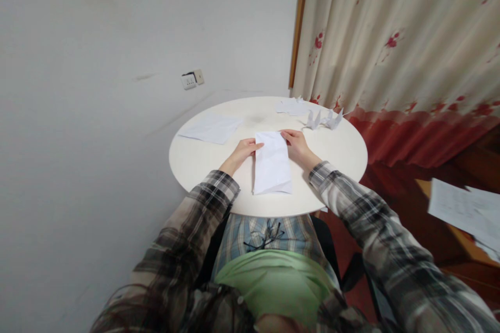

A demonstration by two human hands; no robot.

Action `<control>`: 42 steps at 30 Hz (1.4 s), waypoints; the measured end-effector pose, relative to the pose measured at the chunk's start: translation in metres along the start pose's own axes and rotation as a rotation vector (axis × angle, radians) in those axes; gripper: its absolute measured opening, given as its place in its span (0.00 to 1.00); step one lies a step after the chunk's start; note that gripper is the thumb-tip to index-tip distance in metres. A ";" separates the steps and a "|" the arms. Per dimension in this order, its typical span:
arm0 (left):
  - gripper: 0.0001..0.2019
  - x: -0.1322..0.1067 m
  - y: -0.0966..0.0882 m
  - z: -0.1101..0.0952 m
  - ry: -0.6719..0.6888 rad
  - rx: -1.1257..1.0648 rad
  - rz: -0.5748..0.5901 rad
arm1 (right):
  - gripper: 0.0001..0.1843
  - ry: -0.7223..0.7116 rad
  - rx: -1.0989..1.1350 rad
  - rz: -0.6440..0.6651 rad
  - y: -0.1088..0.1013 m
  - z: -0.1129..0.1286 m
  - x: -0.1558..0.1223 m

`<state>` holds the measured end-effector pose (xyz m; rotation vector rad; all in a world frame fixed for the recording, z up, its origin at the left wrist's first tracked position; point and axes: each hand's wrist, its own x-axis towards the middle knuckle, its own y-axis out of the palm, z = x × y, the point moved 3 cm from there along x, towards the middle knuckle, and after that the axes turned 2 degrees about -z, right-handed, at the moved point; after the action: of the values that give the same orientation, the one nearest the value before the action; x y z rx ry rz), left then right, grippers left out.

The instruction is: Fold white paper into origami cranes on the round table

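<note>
A folded sheet of white paper lies lengthwise in front of me on the round white table. My left hand pinches its left edge near the far end, thumb on top. At the far right corner, my right hand grips the paper between thumb and fingers. The near end of the sheet shows layers slightly apart. Fingers under the paper are partly hidden.
Flat white sheets lie at the table's left. Folded paper figures stand at the back right, beside more paper pieces. A wall borders the left; a flowered curtain hangs at right. Printed papers rest on a lower surface.
</note>
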<state>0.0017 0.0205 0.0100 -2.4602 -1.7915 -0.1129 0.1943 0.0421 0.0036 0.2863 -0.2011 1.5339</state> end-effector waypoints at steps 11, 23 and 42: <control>0.04 0.004 -0.001 -0.006 0.224 0.247 -0.265 | 0.17 0.009 0.025 -0.050 0.004 0.012 -0.006; 0.03 -0.001 -0.005 -0.020 0.269 0.329 -0.465 | 0.18 0.161 -0.067 0.200 0.015 0.007 -0.015; 0.17 0.005 0.002 0.005 0.112 0.111 -0.217 | 0.16 0.003 -0.044 -0.038 0.005 0.012 -0.006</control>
<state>0.0057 0.0255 0.0056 -2.1352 -1.9538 -0.1589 0.1894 0.0327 0.0135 0.2523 -0.2255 1.4903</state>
